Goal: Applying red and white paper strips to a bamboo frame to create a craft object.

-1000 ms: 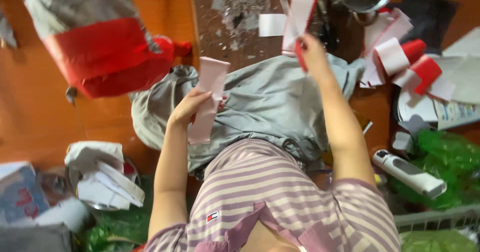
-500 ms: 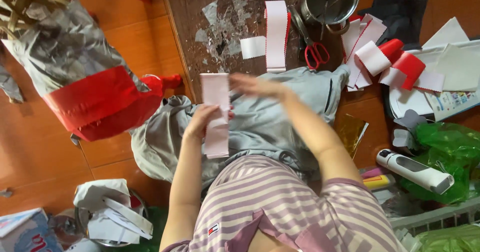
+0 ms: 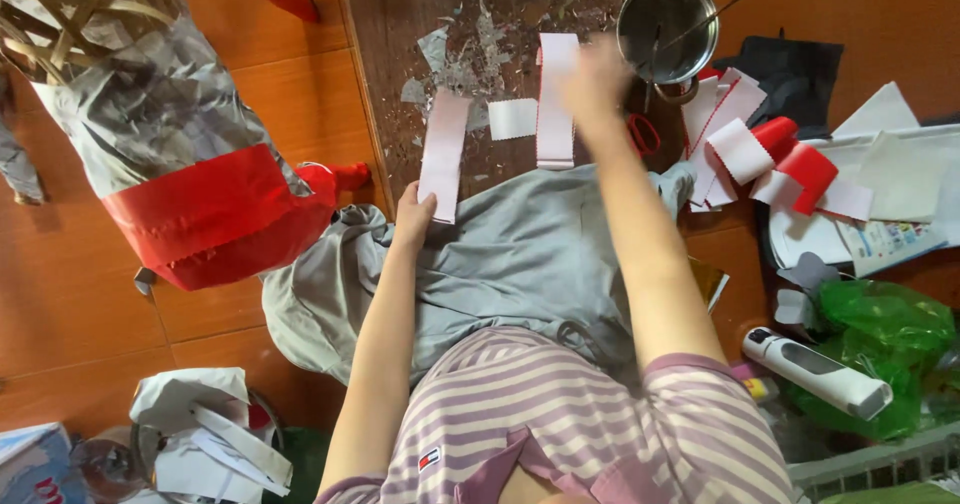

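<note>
While the left hand [image 3: 415, 214] pinches the pink paper strip [image 3: 443, 154] by its bottom end on the dark board [image 3: 400, 24], the blurry right hand [image 3: 595, 89] reaches out; I cannot tell its grip. The strip looks light and floppy.

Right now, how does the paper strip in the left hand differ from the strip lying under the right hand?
The held strip is pinched at its lower end by the left hand and tilts slightly; the lying strip rests flat on the dark board, nearly straight, its top end beneath the blurred right hand. The held strip looks pinker, the lying one whiter. Both are long, narrow paper strips.
</note>
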